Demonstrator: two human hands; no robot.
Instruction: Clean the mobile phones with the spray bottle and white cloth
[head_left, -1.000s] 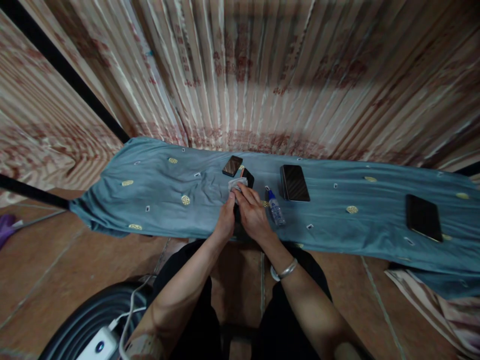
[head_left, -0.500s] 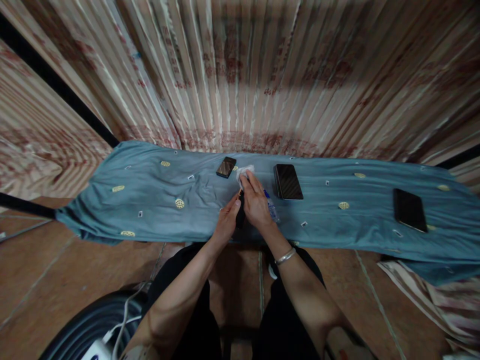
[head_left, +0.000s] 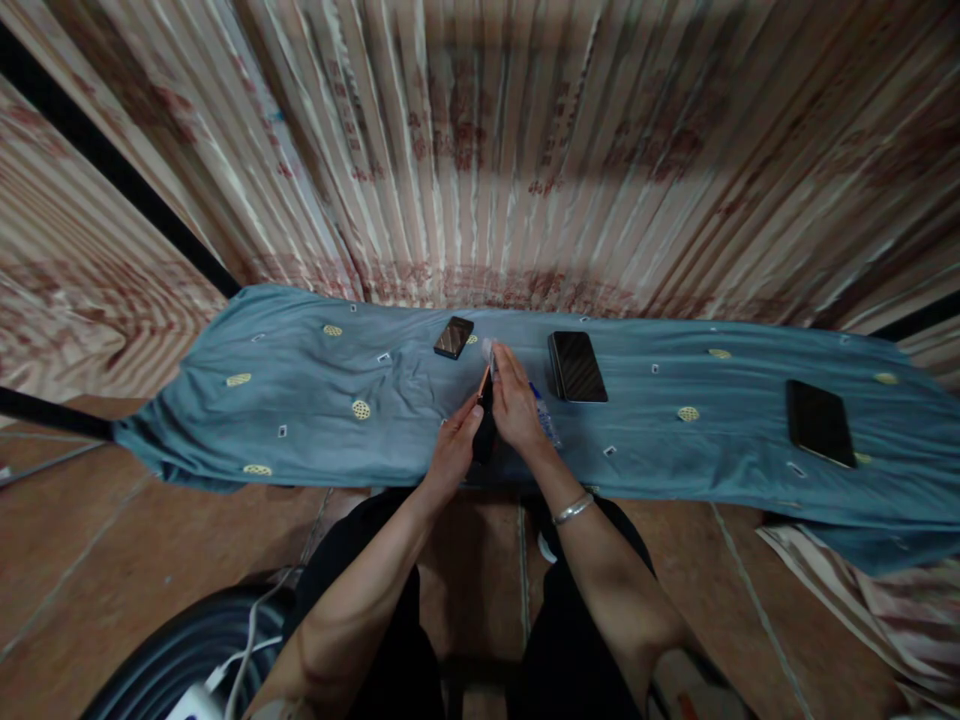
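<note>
My left hand (head_left: 452, 445) is closed around the lower part of a dark, flat, phone-like device (head_left: 484, 432) with a copper-coloured edge, held tilted above the cloth. Against its right face lies my right hand (head_left: 516, 402), fingers together and pressing a crumpled white wipe (head_left: 488, 350). Most of the wipe is hidden behind those fingers. Partly covered by the right hand, a clear plastic packet with blue print (head_left: 547, 420) rests on the cloth.
On the blue patterned cloth (head_left: 405, 440) lie a small black device (head_left: 454, 338), a stack of dark tablet-like devices (head_left: 581, 367) and another dark tablet (head_left: 820, 424) at right. A striped curtain (head_left: 480, 200) hangs behind. A black coil (head_left: 172, 650) and white power strip (head_left: 196, 703) sit lower left.
The right hand has turned more on edge and shifted slightly right along the device. Less of the white wipe shows, and more of the copper-coloured edge is visible.
</note>
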